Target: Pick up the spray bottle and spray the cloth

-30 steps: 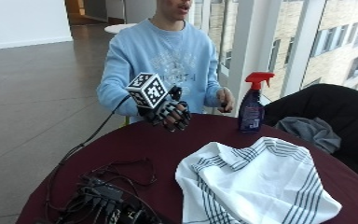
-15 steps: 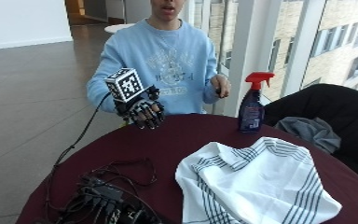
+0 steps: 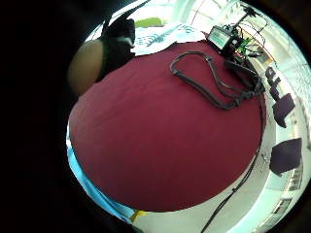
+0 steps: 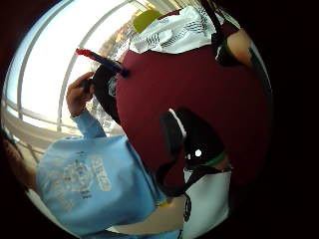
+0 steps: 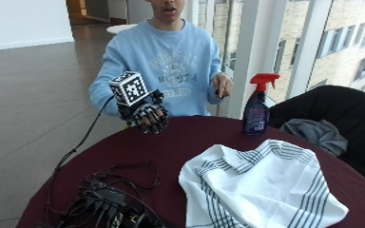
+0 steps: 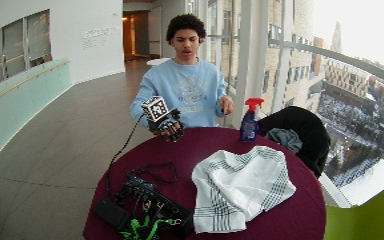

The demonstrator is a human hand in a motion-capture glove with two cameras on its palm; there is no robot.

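From the outside view, the gloved right hand (image 5: 146,114) hangs over the counter's (image 5: 170,147) near edge, fingers loosely curled and holding nothing, well apart from the spray bottle (image 5: 257,105) standing upright beyond the cloth (image 5: 258,185). A hurried sideways reach could tip the tall bottle. The wide outside view shows cables (image 6: 145,192) nearby that might snag. The palm views show bare counter below the grip.

A round maroon table (image 5: 170,147) fills the lower frame — a striped white cloth (image 5: 262,190) lies crumpled at lower right, a spray bottle (image 5: 257,104) stands upright at upper right, and electronics (image 5: 103,206) sit at lower left.
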